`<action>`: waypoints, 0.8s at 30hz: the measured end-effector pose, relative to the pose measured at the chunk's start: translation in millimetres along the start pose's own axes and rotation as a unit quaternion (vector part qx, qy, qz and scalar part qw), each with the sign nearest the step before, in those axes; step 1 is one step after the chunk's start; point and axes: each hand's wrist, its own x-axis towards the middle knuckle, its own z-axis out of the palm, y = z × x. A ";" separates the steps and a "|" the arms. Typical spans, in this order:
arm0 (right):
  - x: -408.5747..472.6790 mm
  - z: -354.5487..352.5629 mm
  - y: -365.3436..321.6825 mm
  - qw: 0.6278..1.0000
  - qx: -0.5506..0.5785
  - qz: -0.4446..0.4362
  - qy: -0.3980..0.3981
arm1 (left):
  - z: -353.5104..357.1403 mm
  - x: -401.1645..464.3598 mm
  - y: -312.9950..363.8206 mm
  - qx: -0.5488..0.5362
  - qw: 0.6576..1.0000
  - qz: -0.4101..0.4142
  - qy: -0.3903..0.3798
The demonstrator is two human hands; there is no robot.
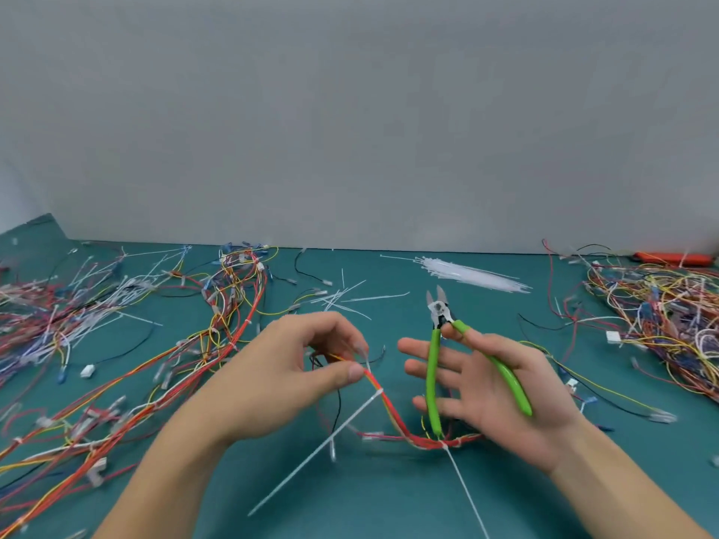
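Cutters (432,363) blurred, perhaps open; wires (386,403) pinched

— What is shown behind the bench?
— A plain grey wall (350,110) is seen filling the upper half of the frame, unbroken by any window.
— And below it?
— A teal-green work surface (389,499) is met by the wall along a straight line. Both are evenly lit, and only soft shadows are cast. At the far left, a paler patch of wall (19,188) can be made out.
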 end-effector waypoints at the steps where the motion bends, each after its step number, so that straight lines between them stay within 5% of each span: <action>1: -0.7 0.4 0.6 1.000 0.000 -0.016 0.002 | 6.9 3.9 1.1 -0.029 0.999 0.003 0.041; 9: -14.3 -0.9 -20.4 0.987 0.114 -0.113 -0.019 | 51.0 25.1 -0.5 -0.184 0.949 -0.092 0.239; 15: -29.0 -31.2 -41.4 0.954 0.178 -0.235 0.062 | 56.3 37.3 -13.7 -0.260 0.930 -0.168 0.200; 20: -35.5 -43.2 -43.0 0.960 0.143 -0.188 0.147 | 51.7 42.1 -18.8 -0.478 0.809 -0.310 0.147; 22: -40.3 -48.4 -41.5 0.964 0.146 -0.184 0.124 | 48.4 42.0 -18.2 -0.514 0.784 -0.327 0.119; 24: -42.8 -47.0 -43.3 0.971 0.171 -0.156 0.055 | 46.6 40.8 -19.5 -0.499 0.797 -0.323 0.108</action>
